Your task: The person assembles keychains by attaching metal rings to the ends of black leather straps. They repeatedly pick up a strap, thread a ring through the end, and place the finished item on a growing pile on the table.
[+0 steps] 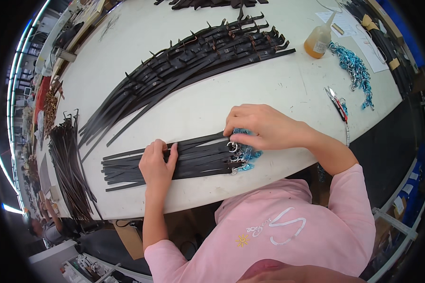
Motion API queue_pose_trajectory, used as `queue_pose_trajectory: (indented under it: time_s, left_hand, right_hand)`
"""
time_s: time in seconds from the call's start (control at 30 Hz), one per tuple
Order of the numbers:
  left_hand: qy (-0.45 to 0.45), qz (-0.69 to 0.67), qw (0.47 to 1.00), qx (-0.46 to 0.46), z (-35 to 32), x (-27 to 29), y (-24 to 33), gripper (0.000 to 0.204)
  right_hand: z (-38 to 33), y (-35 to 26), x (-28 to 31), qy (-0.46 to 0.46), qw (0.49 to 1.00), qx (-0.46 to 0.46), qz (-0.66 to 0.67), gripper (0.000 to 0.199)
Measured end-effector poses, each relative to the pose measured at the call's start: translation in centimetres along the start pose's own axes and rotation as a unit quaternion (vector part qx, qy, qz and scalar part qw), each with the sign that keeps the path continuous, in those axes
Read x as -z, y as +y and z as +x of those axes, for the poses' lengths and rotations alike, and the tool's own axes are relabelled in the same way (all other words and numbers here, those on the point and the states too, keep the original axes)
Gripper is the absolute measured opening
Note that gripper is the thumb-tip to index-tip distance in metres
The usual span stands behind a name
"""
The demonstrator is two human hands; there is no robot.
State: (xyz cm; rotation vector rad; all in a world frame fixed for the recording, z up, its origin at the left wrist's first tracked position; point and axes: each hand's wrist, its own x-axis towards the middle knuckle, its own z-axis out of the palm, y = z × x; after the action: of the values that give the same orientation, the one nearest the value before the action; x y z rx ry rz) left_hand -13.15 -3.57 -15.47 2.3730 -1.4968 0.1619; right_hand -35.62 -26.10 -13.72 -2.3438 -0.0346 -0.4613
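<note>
- Head view: the left hand lay flat, fingers together, pressing a row of black straps on the white table.
- The right hand pinched blue clips at the strap ends, near the table's front edge.

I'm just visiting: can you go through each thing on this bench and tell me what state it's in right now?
left hand: flat, pressing on the near straps.
right hand: fingers curled at the strap ends by the rings.
near straps: lying flat, side by side.
blue chains: bunched at the strap ends.
far straps: fanned out, untouched.
glue bottle: upright, capped.
snips: lying on the table.
</note>
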Motion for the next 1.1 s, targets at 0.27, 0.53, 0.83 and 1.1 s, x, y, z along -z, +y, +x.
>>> queue_pose_trajectory:
  time_s: [0.27, 0.53, 0.83, 1.1]
  left_hand:
    - [0.073, -0.061, 0.983, -0.16, 11.2, -1.8, 1.0, 0.015]
    - [0.071, -0.063, 0.985, -0.144, 17.6, -8.3, 2.8, 0.019]
    - [0.073, -0.221, 0.961, -0.148, 13.8, -0.6, 2.9, 0.021]
    - [-0.113, -0.225, 0.965, -0.069, 5.8, -2.5, 0.3, 0.018]
  right_hand:
    - [0.5, -11.4, 4.7, 0.245, 0.92, 0.273, -0.14, 0.019]
    - [-0.8, -15.8, 2.5, 0.405, 0.868, 0.242, -0.155, 0.017]
    - [-12.7, -10.2, 15.3, 0.299, 0.931, 0.025, -0.208, 0.018]
    - [-27.5, 3.1, 16.9, 0.257, 0.738, -0.547, -0.3, 0.028]
